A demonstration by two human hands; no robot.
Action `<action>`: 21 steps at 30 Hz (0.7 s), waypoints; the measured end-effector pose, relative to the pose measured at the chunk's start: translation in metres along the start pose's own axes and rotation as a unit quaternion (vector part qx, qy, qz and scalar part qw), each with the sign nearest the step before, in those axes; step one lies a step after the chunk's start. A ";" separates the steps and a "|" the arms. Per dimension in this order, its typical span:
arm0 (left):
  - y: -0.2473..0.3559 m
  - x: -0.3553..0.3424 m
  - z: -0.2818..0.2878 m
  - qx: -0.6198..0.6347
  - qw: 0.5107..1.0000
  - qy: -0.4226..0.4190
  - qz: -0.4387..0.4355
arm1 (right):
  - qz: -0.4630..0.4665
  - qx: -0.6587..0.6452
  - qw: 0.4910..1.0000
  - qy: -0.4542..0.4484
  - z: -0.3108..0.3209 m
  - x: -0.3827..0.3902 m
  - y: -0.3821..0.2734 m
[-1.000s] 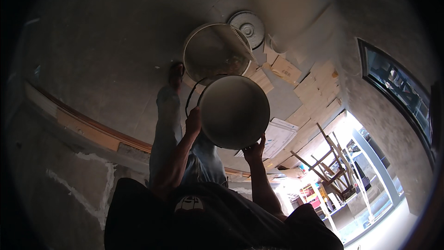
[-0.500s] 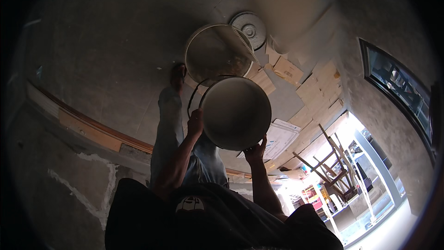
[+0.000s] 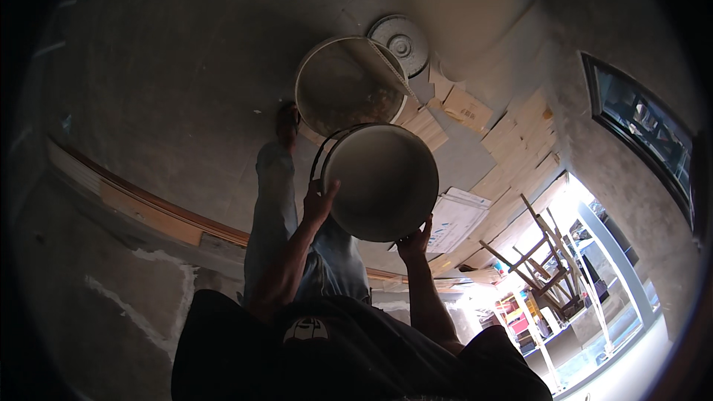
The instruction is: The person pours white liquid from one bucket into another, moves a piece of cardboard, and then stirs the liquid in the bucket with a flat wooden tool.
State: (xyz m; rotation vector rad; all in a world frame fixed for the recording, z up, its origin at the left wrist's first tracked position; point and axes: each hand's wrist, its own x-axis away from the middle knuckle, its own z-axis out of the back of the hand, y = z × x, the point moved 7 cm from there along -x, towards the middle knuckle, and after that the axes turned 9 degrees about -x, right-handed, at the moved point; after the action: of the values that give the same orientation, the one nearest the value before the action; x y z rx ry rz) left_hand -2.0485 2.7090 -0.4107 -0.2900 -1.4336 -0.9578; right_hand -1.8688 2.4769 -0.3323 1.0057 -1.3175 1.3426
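Note:
My left hand (image 3: 321,200) grips the left rim of a round bucket (image 3: 379,178) with a pale, dim inside and a dark arched handle. My right hand (image 3: 416,241) is closed on the bucket at its lower right edge. Just beyond the bucket is a larger round tub (image 3: 334,82) on the floor, with a long pale strip (image 3: 390,63) lying over its right side and dim, unclear matter in the bottom. A grey round disc (image 3: 401,44) lies beside the tub at its upper right. My foot (image 3: 287,122) stands left of the tub.
Cardboard sheets (image 3: 520,134) cover the floor to the right, with a white printed sheet (image 3: 457,219) among them. A wooden strip (image 3: 148,215) runs along the wall at left. Rough wooden stools or trestles (image 3: 542,267) stand in a bright doorway at lower right. A dark-framed window (image 3: 639,126) is at right.
The bucket and both my hands have shifted a little to the right in the view. My left hand's fingers now sit further over the bucket's rim.

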 end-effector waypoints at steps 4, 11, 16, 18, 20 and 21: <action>0.000 -0.001 -0.007 0.017 0.999 -0.029 0.007 | 0.009 -0.016 1.000 0.019 0.008 -0.006 -0.001; -0.016 -0.018 -0.019 0.045 0.989 -0.134 0.032 | 0.008 -0.036 0.999 0.030 0.015 -0.019 0.000; 0.025 -0.001 -0.020 -0.007 0.977 -0.210 0.045 | 0.017 -0.056 0.998 0.021 0.035 -0.035 -0.006; 0.000 -0.010 -0.024 -0.001 0.980 -0.195 0.030 | 0.019 -0.072 0.997 -0.009 0.035 -0.044 -0.005; -0.014 -0.012 -0.027 0.000 0.979 -0.202 0.027 | 0.028 -0.081 0.995 -0.052 0.034 -0.051 -0.009; -0.014 -0.009 -0.030 0.000 0.978 -0.209 0.027 | 0.035 -0.086 0.993 -0.070 0.033 -0.051 -0.010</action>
State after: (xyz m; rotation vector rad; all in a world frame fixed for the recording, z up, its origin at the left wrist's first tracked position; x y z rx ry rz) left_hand -2.0362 2.6829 -0.4300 -0.5526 -1.7964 -0.8837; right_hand -1.8512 2.4390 -0.3779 0.9565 -1.5589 1.2030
